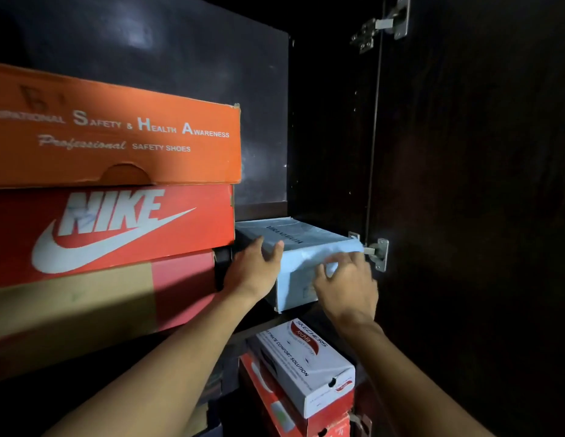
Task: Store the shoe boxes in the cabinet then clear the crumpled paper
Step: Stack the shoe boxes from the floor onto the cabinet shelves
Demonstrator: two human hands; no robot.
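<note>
A pale blue shoe box (301, 263) sits on a dark cabinet shelf, to the right of a stack of boxes. My left hand (254, 271) presses flat against the blue box's left side with fingers spread. My right hand (346, 287) lies on the box's front right corner, fingers over the lid edge. The stack holds an orange safety-shoes box (117, 134) on top, a red Nike box (117, 225) under it and a red and tan box (101, 304) at the bottom. No crumpled paper is in view.
On the shelf below, a white Skechers box (306, 364) rests on a red box (275, 405). The open cabinet door (480, 184) stands at the right, with hinges (377, 252) close to the blue box. The cabinet interior is dark.
</note>
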